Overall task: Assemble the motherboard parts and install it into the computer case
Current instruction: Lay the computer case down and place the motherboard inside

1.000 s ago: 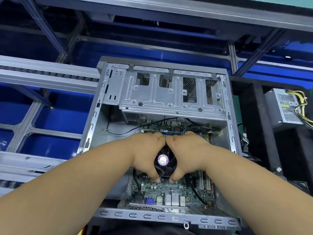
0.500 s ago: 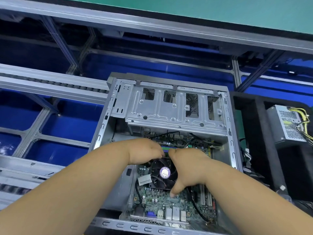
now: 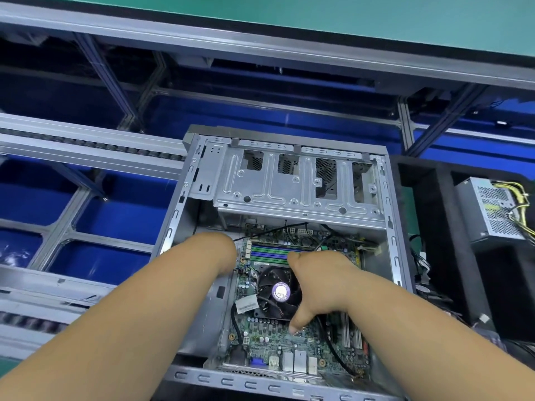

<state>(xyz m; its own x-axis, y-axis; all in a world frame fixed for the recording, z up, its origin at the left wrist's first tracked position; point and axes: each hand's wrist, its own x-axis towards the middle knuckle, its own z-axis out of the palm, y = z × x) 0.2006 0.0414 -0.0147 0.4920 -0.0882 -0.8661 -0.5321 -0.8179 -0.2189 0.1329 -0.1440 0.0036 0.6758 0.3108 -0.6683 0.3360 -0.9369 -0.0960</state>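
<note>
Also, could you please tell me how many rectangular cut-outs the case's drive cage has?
4, in a row across the drive cage: far left, left of centre, right of centre, far right. None seems hidden.

The fingers of the left hand [image 3: 215,253] are concealed behind its own wrist. The power supply [image 3: 496,209] is cut off by the right edge. The fan [image 3: 275,290] label print is illegible.
</note>
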